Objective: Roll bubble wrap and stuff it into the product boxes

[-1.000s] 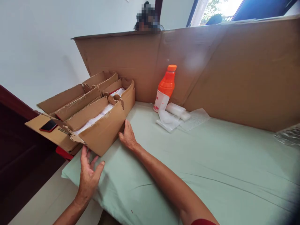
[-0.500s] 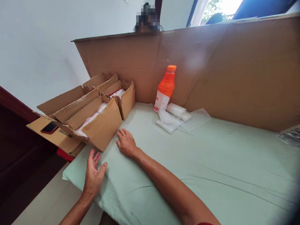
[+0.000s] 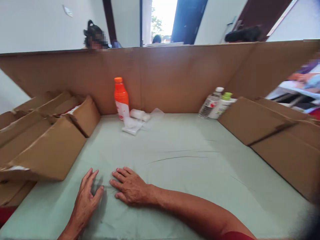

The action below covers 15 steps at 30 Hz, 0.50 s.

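My right hand lies flat on the pale green tablecloth, fingers spread and pointing left. Just left of it, my left hand is held on edge with thumb and fingers apart; whether it touches the cloth I cannot tell. Neither hand holds anything. Nearest to my left hand is an open cardboard box at the table's left side. Farther back stands an orange bottle with a white lower part. At its foot lie clear plastic wrap and a small white roll.
A cardboard panel runs along the back. Cardboard boxes line the right side too. Beside them lean a clear bottle and a white bottle with a green cap. Beyond the panel, people's heads show.
The view has swung right, bringing the right-hand boxes and two bottles into sight. Both hands have moved away from the left boxes toward the table's near middle.
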Tool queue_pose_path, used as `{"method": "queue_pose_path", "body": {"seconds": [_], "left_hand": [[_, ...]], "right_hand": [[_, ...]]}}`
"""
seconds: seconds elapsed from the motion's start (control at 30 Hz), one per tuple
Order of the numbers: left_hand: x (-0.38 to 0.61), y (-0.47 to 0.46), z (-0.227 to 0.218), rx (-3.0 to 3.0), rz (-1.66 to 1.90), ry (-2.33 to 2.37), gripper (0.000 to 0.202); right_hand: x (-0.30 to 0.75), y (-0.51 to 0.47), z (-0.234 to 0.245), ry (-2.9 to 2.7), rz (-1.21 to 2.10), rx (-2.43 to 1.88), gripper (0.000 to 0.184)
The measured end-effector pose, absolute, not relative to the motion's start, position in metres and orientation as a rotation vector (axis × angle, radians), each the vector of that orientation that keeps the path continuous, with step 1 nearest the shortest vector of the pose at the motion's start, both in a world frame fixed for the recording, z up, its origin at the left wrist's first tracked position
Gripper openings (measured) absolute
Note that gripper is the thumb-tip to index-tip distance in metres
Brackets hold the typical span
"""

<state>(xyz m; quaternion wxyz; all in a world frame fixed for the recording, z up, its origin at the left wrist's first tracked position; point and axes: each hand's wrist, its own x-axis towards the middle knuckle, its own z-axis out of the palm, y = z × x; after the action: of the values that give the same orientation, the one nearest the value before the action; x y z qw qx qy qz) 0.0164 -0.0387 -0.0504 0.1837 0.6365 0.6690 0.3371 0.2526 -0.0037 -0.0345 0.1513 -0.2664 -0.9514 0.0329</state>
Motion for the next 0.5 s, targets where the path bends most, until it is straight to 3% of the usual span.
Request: {"method": "queue_pose_path", "body": {"seconds": [0.23, 0.37, 0.5], "left_hand": [[0.134, 0.042, -0.059, 2.318, 0.786, 1.543, 0.053], [0.214, 0.035, -0.057, 2.582, 0.624, 1.316, 0.044], [0.261, -0.015, -0.042, 2.692, 0.343, 0.954, 0.057]], "right_hand": [[0.331, -0.063, -0.025, -2.695, 0.105, -0.937, 0.048], [0.391, -0.078, -0.025, -2.592, 0.271, -1.041, 0.027], [0.507, -0.086, -0.001, -2.152, -0.054, -1.431, 0.027]]}}
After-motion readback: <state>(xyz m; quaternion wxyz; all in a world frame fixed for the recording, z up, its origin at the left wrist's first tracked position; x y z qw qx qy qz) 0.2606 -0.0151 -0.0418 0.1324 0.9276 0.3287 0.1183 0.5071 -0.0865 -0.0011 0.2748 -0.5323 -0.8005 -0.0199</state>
